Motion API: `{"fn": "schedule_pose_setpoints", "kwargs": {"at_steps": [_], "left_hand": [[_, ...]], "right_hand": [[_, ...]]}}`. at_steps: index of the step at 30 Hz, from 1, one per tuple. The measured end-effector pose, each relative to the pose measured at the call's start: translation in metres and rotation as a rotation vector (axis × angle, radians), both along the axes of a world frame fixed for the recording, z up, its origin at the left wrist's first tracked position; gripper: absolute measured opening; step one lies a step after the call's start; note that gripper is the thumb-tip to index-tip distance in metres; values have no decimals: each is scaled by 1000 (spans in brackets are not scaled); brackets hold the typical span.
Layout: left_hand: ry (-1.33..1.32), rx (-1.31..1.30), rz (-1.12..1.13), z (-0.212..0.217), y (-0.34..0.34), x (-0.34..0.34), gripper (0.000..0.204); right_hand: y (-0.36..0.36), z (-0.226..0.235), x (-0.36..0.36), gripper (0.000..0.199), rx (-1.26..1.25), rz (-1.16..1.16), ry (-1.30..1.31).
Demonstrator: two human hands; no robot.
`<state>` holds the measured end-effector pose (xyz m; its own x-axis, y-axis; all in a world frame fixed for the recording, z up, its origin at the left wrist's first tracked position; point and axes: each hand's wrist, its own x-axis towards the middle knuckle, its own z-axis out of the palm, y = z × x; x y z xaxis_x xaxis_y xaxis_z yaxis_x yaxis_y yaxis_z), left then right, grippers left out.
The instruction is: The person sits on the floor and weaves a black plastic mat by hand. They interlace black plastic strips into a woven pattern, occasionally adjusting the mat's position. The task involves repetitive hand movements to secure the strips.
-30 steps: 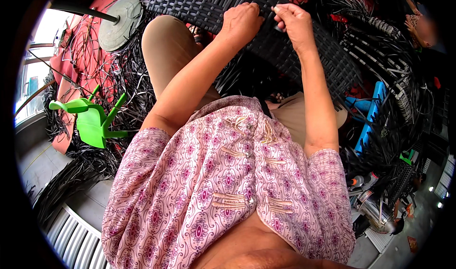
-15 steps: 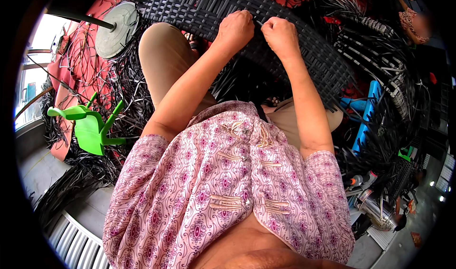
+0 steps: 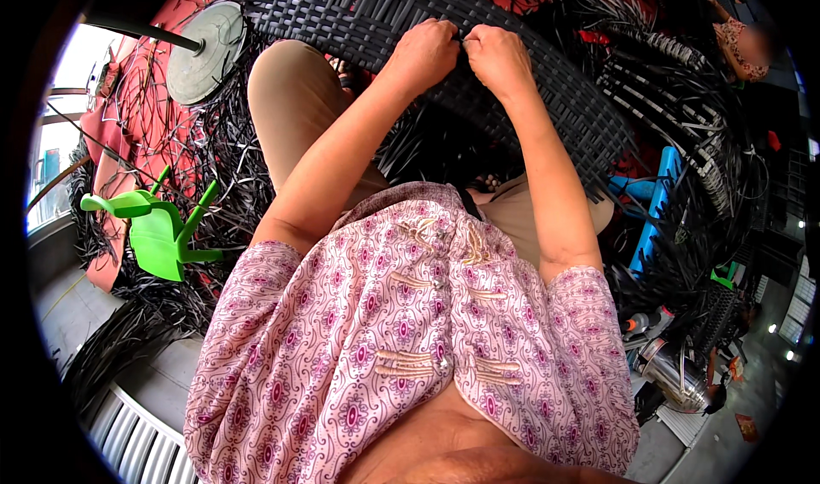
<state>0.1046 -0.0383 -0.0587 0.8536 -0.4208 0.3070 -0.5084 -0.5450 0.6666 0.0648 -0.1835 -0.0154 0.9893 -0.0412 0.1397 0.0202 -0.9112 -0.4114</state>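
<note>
A dark grey woven wicker panel point(image 3: 564, 99) of flat plastic strips slants across my knees, from the upper left down to the right. Above its middle, my left hand point(image 3: 430, 53) and my right hand point(image 3: 497, 59) are side by side, only a small gap apart. The fingers of both are curled closed at the weave. Whatever they pinch is hidden by the fingers and too small to name.
Heaps of loose black strips point(image 3: 226, 134) lie on a red floor covering. A green plastic chair point(image 3: 156, 238) and a round grey base with a pole point(image 3: 205, 52) are at left. At right are a blue bar point(image 3: 656, 211), a metal canister point(image 3: 670, 373) and another person point(image 3: 736, 48).
My right hand has moved slightly left and up, closer to my left hand. The left hand has barely shifted, and the panel looks the same.
</note>
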Motion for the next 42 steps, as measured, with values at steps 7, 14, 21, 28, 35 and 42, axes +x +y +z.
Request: {"fn": "schedule_pose_setpoints", "kwargs": {"at_steps": [7,14,21,28,35,42], "left_hand": [[125,-28,-110,7,17,17,21],[232,-70,-26,19,48,30,21],[176,-133,-55,74,76,21,22],[75,-183,88,19,60,35,21],[-77,260,183,9,39,22,25],[5,52,87,8,49,28,23]], "right_hand": [[13,5,-9,16,1,-60,-36],[28,6,-21,29,141,26,-210],[41,19,10,19,343,229,-403],[27,-2,18,17,1038,125,-182],[27,1,15,27,762,-49,-30],[33,-6,21,28,380,-1,-86]]}}
